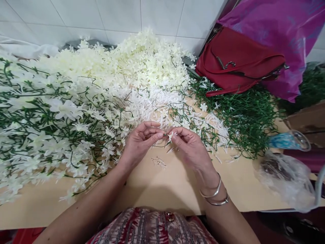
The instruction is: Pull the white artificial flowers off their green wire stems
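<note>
My left hand (144,139) pinches what looks like a thin green stem between thumb and forefinger. Close against it, my right hand (186,144) is closed on a small white artificial flower (172,136), its petals showing between the fingertips. Both hands meet just above the table, in front of a heap of white stamen pieces (152,101). A few loose stamens (159,162) lie on the tabletop below them. Assembled white flowers on green stems (66,110) spread to the left, and loose cream blossoms (149,57) are piled behind.
Bare green stems (250,115) form a tangled pile on the right, with a red handbag (243,57) and purple plastic bag (284,30) behind. A blue patterned cup (286,140) lies at the right, near a clear plastic bag (286,179). A tiled wall (122,15) bounds the table (238,186).
</note>
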Demonstrator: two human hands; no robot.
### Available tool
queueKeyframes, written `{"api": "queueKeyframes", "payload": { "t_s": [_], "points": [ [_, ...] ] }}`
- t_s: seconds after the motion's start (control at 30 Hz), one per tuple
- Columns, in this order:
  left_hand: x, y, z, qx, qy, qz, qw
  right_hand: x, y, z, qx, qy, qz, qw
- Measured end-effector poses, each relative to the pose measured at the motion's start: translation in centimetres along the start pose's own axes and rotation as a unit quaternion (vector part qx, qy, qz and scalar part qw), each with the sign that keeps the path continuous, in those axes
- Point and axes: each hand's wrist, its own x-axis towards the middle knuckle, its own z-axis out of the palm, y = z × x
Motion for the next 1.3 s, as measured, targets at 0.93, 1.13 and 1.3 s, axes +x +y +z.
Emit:
{"api": "queueKeyframes", "payload": {
  "t_s": [0.93, 1.13, 1.3],
  "points": [
    [-0.1, -1.0, 0.3, 0.074, -0.022, -0.009, 0.997, 0.2, 0.6, -0.2, 0.025, -0.011, 0.062, 0.998],
    [-0.6, -0.4, 0.5, 0.128, -0.048, 0.022, 0.990, 0.2, 0.4, -0.4, 0.051, -0.026, 0.075, 0.996],
    [-0.5, -0.5, 0.0, 0.133, -0.051, 0.002, 0.990, 0.2, 0.5, -0.1, 0.058, -0.036, 0.077, 0.995]
  ]
}}
